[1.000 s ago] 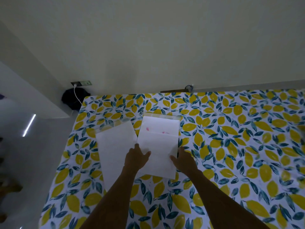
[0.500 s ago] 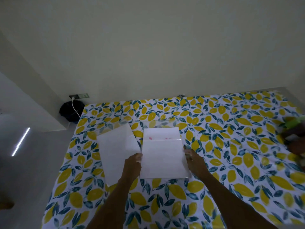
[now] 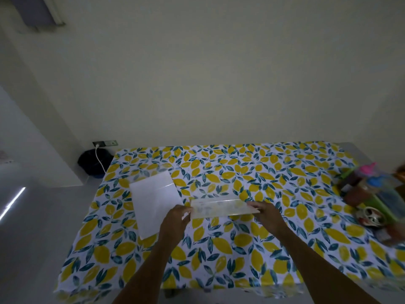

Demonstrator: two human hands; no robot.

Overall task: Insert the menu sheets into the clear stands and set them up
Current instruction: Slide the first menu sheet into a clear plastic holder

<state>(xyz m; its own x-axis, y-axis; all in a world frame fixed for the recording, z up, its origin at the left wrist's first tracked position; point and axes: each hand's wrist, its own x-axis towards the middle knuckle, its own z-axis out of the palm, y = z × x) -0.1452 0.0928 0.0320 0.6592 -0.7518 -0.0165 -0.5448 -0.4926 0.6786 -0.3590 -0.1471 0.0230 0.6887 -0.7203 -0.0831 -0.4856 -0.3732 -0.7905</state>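
A clear stand with a menu sheet (image 3: 221, 207) in it is raised on edge above the lemon-print table (image 3: 241, 244), tilted so I see it foreshortened. My left hand (image 3: 175, 222) grips its left end and my right hand (image 3: 266, 216) grips its right end. A second clear stand with a white sheet (image 3: 154, 204) lies flat on the cloth to the left, just beyond my left hand.
At the table's right edge stands a green basket (image 3: 385, 207) with bottles and small items, and a round tin (image 3: 371, 217) beside it. A dark bag (image 3: 94, 163) with a white cable sits on the floor behind the table's left corner. The wall runs along the far edge.
Both hands have lifted the right-hand stand from lying flat and tipped it up on edge. The camera has pulled back and turned right, so the basket is in view.
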